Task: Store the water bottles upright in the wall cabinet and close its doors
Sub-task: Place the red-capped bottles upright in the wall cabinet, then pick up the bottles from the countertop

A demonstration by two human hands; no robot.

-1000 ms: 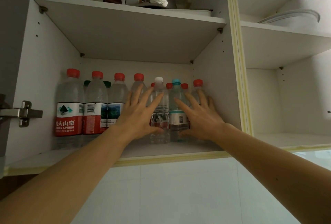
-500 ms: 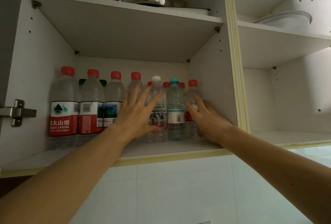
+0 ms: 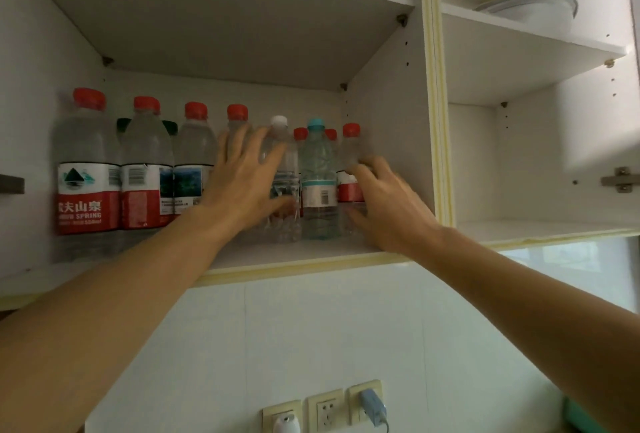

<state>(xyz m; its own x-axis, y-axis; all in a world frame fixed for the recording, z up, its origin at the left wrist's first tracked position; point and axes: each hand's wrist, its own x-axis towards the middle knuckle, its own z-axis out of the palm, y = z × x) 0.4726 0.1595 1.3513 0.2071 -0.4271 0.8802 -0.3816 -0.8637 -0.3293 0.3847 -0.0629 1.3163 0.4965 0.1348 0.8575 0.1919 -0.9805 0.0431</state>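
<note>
The left hand point(image 3: 242, 183) is spread flat, fingers straight, against the front of the bottles near the middle of the row, pressing rather than gripping, while the right hand point(image 3: 388, 204) is laid with loosely bent fingers against the red-capped bottle point(image 3: 350, 162) at the right end; whether that bottle is actually clasped cannot be told, since the fingers are blurred. The water bottles point(image 3: 114, 176) are found upright in a row on the lower shelf point(image 3: 311, 252) of the wall cabinet point(image 3: 429, 121), with further caps seen behind the front row, and the white-capped bottle point(image 3: 282, 169) and the blue-capped bottle point(image 3: 318, 183) are set between the two hands. The bottles appear to be filled, so some weight is to be expected, and the thin clear plastic is judged likely to dent under a hard squeeze and to be smooth to the touch. A hold around the labelled middle is therefore advised, as a push near the cap could tip a bottle into its neighbours. The doors, of which only a hinge point(image 3: 620, 180) is shown, are not yet closed.
</note>
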